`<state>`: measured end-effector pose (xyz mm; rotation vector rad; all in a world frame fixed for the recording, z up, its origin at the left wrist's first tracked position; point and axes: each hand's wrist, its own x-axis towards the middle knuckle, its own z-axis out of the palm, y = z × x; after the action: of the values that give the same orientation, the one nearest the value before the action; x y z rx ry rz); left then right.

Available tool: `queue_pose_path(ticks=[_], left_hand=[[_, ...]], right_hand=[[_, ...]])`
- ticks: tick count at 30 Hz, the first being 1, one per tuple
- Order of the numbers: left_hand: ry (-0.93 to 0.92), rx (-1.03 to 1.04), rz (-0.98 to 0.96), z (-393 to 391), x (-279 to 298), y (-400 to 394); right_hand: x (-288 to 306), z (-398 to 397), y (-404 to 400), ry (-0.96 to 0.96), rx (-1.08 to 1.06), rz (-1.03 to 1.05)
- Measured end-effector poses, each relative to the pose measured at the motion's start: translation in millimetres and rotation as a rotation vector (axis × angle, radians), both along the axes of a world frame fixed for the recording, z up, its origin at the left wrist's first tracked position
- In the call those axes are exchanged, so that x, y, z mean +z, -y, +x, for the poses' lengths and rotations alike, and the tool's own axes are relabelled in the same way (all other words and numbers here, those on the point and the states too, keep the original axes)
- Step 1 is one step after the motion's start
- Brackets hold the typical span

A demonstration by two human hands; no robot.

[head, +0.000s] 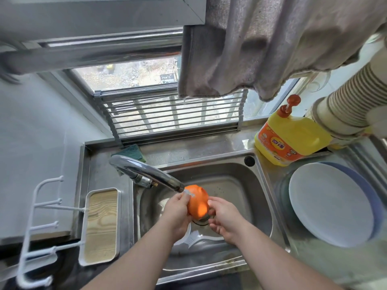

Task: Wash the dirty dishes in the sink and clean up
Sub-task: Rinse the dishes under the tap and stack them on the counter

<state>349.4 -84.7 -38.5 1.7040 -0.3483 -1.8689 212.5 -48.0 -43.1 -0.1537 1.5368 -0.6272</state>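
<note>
**Rinsing an orange cup under the tap**

Holding an orange cup [196, 203] between both hands, I have it right under the spout of the faucet [146, 174], above the drain of the steel sink [259, 185]. My left hand [178, 214] wraps the cup's left side, fingers curled round it and the thumb up near the spout, where a thin run of water meets the cup. My right hand [225, 218] touches the cup's right edge with its upper fingertips; the rest of its fingers are loosely bent beneath, and I cannot tell how firm that grip is. Low in the basin, partly under my left wrist, lies a white dish [194, 237].

On the counter to the right of the sink sits a stack of plates [330, 204], a pale one on top of a blue one. Behind them stands a yellow detergent bottle [291, 139] with an orange pump, beside a stack of paper cups [345, 103] lying tilted. A green sponge [130, 151] rests on the back ledge behind the faucet, in front of a metal rack [171, 114] leaning at the window. A grey towel [261, 49] hangs overhead. Left of the sink is a white tray [100, 225] with a wood-look base, and next to it a white hook rack [39, 222].
</note>
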Motion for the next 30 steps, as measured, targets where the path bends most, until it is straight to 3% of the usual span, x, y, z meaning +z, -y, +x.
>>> queue_pose_path(ticks=[3,7,12,17,23,25,28,30], left_hand=[[-0.134,0.229,0.166,-1.0,1.0,7.1],[-0.311,0.418,0.240,3.7,6.7,10.1],[-0.248,0.577,0.312,16.8,9.6,6.6],[-0.263,0.566,0.346,28.0,5.0,-1.0],[-0.263,0.376,0.391,26.4,1.4,-10.9],[-0.259,0.310,0.428,22.1,9.8,-10.7],[-0.270,0.198,0.484,18.2,18.9,-8.8],[-0.303,0.127,0.512,18.9,14.2,-8.7]], right_hand=[[1.0,3.0,-8.7,-0.025,0.033,-0.061],[8.3,5.6,-17.0,-0.032,0.070,-0.150],[14.9,9.9,-18.1,0.006,0.117,-0.194],[18.8,12.6,-11.5,-0.014,0.146,-0.190],[21.2,10.4,-11.6,-0.021,0.130,-0.194],[26.2,2.8,-17.4,-0.183,0.329,-0.306],[31.6,-7.9,-19.9,-0.662,0.871,-0.428],[33.4,-8.5,-19.4,-0.788,0.994,-0.479]])
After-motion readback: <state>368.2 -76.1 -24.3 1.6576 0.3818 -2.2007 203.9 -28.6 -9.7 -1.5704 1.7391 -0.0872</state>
